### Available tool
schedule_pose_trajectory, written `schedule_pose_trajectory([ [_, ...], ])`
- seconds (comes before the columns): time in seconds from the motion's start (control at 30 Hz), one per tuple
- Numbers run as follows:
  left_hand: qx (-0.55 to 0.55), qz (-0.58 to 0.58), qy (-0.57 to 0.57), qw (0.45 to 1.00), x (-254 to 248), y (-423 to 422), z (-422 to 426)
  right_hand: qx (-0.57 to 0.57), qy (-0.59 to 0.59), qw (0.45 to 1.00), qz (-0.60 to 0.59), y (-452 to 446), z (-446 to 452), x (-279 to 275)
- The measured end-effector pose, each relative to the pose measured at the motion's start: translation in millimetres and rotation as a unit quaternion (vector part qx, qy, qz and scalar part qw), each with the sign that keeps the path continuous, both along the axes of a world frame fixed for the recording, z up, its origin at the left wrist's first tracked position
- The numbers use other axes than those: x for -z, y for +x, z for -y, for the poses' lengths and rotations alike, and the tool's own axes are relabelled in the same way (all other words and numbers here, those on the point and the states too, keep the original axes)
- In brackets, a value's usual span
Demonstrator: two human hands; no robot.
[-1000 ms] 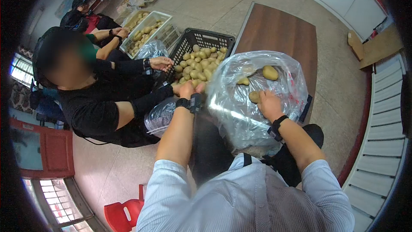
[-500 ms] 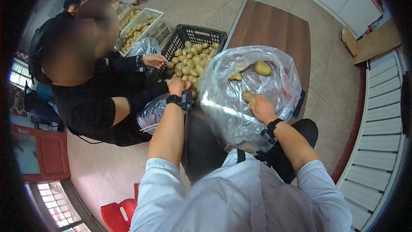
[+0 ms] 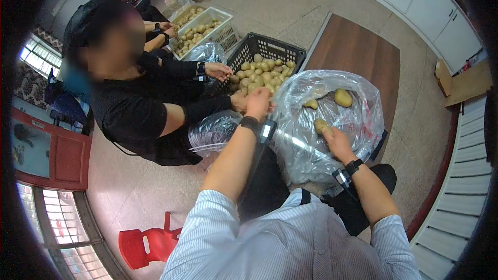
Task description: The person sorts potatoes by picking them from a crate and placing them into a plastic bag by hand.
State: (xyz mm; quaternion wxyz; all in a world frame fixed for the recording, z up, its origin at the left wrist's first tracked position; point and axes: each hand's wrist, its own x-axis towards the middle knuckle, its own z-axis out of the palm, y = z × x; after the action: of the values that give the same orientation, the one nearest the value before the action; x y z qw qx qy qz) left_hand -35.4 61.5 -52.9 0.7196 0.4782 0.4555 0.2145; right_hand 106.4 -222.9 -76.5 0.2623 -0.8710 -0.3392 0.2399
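Observation:
My right hand (image 3: 339,144) is closed around a potato (image 3: 320,125) inside the mouth of a large clear plastic bag (image 3: 295,140). Two more potatoes lie in the bag, a larger one (image 3: 343,97) and a smaller one (image 3: 310,103). My left hand (image 3: 258,103) is at the near right side of a black crate (image 3: 275,47) full of potatoes (image 3: 261,75), close to the bag's left rim. Its fingers are curled, and what they hold, if anything, is hidden.
A co-worker in black (image 3: 129,109) sits at my left, one hand (image 3: 218,71) over the crate. Another person's hands reach into a white crate (image 3: 223,23) of potatoes behind. The bag rests by a brown table (image 3: 353,46). A red chair (image 3: 150,246) stands at lower left.
The view has shifted, so the scene sits further right. My left hand has moved from the potatoes in the crate toward the bag. My right hand keeps its potato in the bag.

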Motion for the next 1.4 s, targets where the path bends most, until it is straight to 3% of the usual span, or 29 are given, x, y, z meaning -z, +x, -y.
schedule_pose_trajectory([
  [0.17,0.236,-0.040,0.008,0.971,-13,8,25,-0.011,0.085,0.995,-0.045,-8,-27,-14],
  [0.43,0.330,-0.035,-0.084,0.940,-24,15,38,0.010,0.172,0.957,-0.232,-23,-58,-43],
  [0.57,0.396,0.003,-0.118,0.911,-18,17,36,0.002,0.185,0.947,-0.262,-30,-65,-64],
  [0.77,0.391,-0.015,-0.083,0.916,-21,16,31,0.024,0.200,0.931,-0.303,-32,-72,-68],
  [0.87,0.358,0.002,-0.103,0.928,-22,14,32,0.027,0.158,0.941,-0.298,-24,-74,-32],
  [0.9,0.347,-0.008,-0.095,0.933,-18,16,30,-0.060,0.246,0.956,-0.148,-19,-78,3],
  [1.0,0.329,0.009,-0.101,0.939,-10,15,24,0.036,0.225,0.923,-0.311,-25,-71,-25],
  [1.1,0.280,0.009,-0.093,0.955,-9,11,17,0.010,0.179,0.953,-0.246,-18,-67,-10],
  [1.2,0.214,0.045,-0.119,0.968,3,8,8,-0.106,0.197,0.971,-0.078,-6,-58,19],
  [1.3,0.150,0.075,-0.103,0.980,9,3,-3,-0.140,0.210,0.967,-0.045,-2,-50,34],
  [1.37,0.125,0.082,-0.103,0.983,6,-1,-4,-0.005,0.138,0.965,-0.225,-5,-45,37],
  [1.4,0.098,0.089,-0.102,0.986,2,-2,-3,-0.003,0.137,0.965,-0.224,-4,-43,38],
])
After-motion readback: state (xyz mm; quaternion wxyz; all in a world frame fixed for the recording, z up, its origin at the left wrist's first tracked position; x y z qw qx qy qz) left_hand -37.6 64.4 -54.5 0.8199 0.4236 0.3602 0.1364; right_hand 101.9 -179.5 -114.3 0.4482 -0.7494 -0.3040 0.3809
